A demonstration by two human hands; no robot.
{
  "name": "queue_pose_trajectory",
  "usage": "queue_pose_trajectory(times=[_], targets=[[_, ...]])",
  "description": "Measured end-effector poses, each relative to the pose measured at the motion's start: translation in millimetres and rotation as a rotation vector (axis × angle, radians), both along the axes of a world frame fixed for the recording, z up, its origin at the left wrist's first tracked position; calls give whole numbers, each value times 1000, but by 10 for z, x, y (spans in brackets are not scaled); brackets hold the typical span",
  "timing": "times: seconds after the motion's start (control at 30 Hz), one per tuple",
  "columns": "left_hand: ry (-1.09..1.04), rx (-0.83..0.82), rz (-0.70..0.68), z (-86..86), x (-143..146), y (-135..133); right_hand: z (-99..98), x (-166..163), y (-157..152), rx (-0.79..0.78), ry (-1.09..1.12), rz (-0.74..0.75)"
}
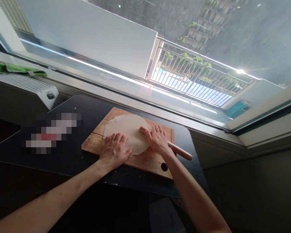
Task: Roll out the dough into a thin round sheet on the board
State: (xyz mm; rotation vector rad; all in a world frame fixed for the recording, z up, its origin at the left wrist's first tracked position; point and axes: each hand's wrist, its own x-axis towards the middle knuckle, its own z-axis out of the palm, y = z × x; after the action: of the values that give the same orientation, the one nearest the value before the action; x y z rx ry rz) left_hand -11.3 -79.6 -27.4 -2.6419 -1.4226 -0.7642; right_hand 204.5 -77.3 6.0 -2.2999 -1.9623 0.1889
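From my remote seat, both forearms come up from the bottom edge and meet over the wooden cutting board (150, 161), which lies on a dark ribbed table (87, 106). Nearest on the board is its round hanging hole (164, 167), at the near right corner, just inside the right wrist.

The left hand (113, 149) lies palm down with the fingers spread and flat. The fingertips rest on the near edge of the dough sheet (126, 127) and the heel of the hand is over bare wood. It grips nothing.

The right hand (157, 139) is just beside it, also palm down. Its fingers are stretched out across the wooden rolling pin (180, 151) rather than curled round it. The pin runs slantwise. One end shows on the dough by the fingertips, and the other handle sticks out past the board's right edge over the table.

The dough is a thin, pale, roughly round sheet. It covers the middle and far left of the board.

To the left on the table sits a blurred patch (50, 132) that I cannot make out. Beyond that, at the far left, is a white radiator (26, 84) with a green cloth (19, 68) on the sill above it. Farthest off, the window shows a balcony railing (196, 74) and sunlit ground below.
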Motion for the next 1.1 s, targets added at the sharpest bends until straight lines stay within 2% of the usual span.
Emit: queue_pose_trajectory(times=[0.1, 0.17, 0.23, 0.33, 0.4, 0.43, 0.5, 0.6, 0.67, 0.73, 0.83, 0.9, 0.93, 1.0, 1.1], targets=[[-1, -7, -6, -4, -4, 2, 185, 236, 522, -115, 83, -176], [-9, -14, -7, -7, -6, 0, 242, 287, 634, -143, 104, -184], [-18, -16, -4, -12, -6, -2, 200, 202, 450, -105, 99, -82], [-15, -1, -2, -27, -5, -3, 30, -48, -93, -36, 70, 125], [-6, 8, -3, -37, -7, -2, -43, -143, -293, -45, 42, 160], [-5, 8, -5, -40, -8, -2, -47, -135, -279, -50, 30, 140], [-9, 1, -11, -40, -10, -1, 6, -2, -25, -58, 16, 41], [-17, -19, -16, -26, -12, -1, 149, 321, 583, -166, 39, -101], [-12, -22, -13, -14, -10, -2, 206, 432, 793, -185, 64, -177], [-7, -14, -11, -7, -8, -3, 190, 373, 682, -172, 86, -122], [-5, -2, -7, -12, -4, -4, 56, 54, 95, -108, 82, 125], [-5, -4, -5, -20, -3, -3, -23, -146, -245, -59, 51, 187], [-7, -6, -5, -24, -5, -2, -37, -193, -317, -49, 33, 195], [-11, -12, -7, -31, -8, 1, -10, -148, -220, -46, 7, 147], [-10, -25, -3, -34, -15, 3, 112, 151, 304, -105, 19, -19]])
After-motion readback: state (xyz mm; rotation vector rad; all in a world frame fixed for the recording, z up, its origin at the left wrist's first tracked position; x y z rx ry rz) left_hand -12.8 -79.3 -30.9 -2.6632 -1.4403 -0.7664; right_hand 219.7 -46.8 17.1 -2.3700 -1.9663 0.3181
